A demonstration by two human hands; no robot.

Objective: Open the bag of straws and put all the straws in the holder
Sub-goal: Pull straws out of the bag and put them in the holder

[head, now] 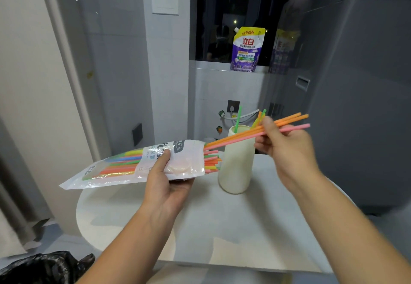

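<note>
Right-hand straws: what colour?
Straws in the right hand: orange and pink; head view.

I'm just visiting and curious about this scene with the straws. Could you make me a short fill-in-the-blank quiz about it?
1. The left hand grips the bag, while the right hand pinches straws coloured orange and ____.
2. The lone straw at the left rim of the holder is ____.
3. The holder stands on the table, to the ____ of the bag.

Missing words: pink; green; right.
</note>
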